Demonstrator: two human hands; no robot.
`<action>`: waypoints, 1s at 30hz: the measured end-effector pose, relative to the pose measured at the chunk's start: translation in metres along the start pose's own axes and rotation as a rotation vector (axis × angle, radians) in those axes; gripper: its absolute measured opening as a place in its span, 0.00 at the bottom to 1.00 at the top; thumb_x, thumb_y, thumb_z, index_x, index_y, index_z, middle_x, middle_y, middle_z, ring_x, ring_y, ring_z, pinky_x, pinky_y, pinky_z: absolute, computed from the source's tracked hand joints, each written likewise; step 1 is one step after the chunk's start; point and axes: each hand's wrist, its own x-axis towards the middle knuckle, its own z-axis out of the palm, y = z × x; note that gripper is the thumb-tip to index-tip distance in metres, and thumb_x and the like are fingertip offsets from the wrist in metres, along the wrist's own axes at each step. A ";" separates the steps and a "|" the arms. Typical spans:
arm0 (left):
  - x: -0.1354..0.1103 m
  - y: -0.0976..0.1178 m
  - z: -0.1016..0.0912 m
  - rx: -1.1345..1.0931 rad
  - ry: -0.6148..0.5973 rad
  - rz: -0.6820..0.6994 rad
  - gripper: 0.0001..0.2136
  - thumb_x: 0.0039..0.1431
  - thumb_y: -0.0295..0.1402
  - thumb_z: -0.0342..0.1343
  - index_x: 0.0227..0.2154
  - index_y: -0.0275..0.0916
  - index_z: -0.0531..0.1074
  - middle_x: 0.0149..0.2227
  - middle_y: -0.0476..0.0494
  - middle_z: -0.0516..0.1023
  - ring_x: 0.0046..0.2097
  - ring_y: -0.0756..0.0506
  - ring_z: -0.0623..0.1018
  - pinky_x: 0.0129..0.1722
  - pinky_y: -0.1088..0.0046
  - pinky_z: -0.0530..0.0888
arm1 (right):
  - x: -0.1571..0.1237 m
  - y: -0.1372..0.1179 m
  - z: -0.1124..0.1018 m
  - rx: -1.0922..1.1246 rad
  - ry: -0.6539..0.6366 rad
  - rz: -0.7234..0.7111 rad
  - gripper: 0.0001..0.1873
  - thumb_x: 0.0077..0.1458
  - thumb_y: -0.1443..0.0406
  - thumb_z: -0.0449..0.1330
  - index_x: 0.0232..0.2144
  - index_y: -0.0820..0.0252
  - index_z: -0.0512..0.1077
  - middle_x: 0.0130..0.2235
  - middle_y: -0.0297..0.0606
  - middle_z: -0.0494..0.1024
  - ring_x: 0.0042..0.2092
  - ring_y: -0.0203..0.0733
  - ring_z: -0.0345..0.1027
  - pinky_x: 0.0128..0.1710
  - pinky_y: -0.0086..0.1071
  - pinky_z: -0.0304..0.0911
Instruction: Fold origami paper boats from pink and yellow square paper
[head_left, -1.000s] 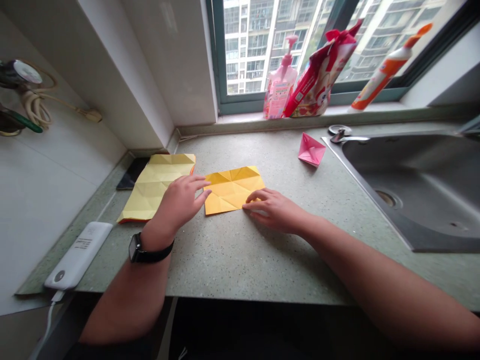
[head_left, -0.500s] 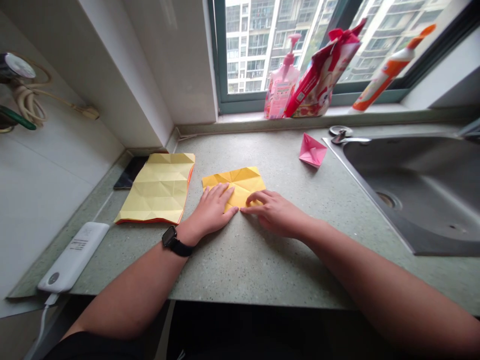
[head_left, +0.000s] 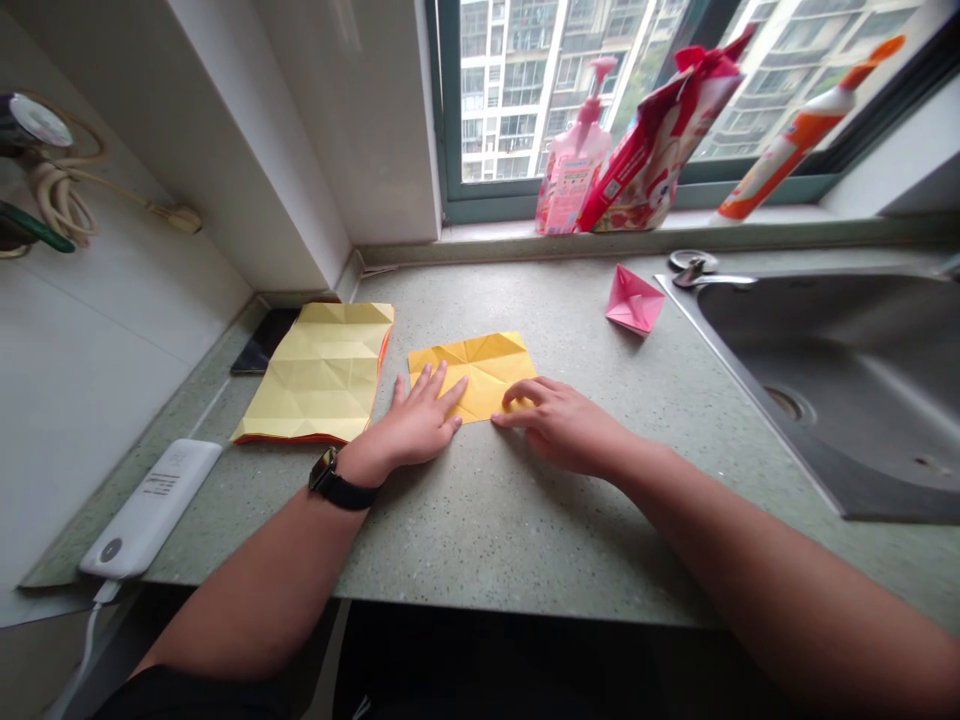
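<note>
A sheet of yellow origami paper [head_left: 487,348] lies on the counter, with crease lines meeting near its middle and a straight near edge. My left hand [head_left: 412,420] rests flat on its left part, fingers spread. At the near right edge, my right hand [head_left: 559,425] has its fingers curled, thumb and index finger pressed on the paper; the fingertips partly cover that corner. Left of my left hand lies a stack of creased paper [head_left: 319,370], pale yellow on top with orange-red edges below. A folded pink paper piece [head_left: 634,300] sits farther back on the right.
A steel sink [head_left: 840,400] with a faucet [head_left: 697,270] takes up the right side. A white power bank [head_left: 154,505] with a cable lies at the left. A pink pump bottle [head_left: 574,175], a red bag [head_left: 660,150] and an orange-white bottle [head_left: 787,150] stand on the windowsill.
My right hand has slid a little rightward along the paper's near edge. My left hand has shifted slightly left and its fingers are more spread. The camera view has moved slightly.
</note>
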 end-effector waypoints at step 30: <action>-0.004 -0.006 -0.005 -0.102 0.273 0.265 0.33 0.64 0.44 0.71 0.69 0.43 0.71 0.73 0.32 0.70 0.75 0.31 0.69 0.75 0.45 0.67 | -0.008 0.044 -0.019 0.146 0.158 0.219 0.21 0.59 0.74 0.60 0.46 0.49 0.87 0.50 0.41 0.85 0.49 0.48 0.81 0.51 0.42 0.77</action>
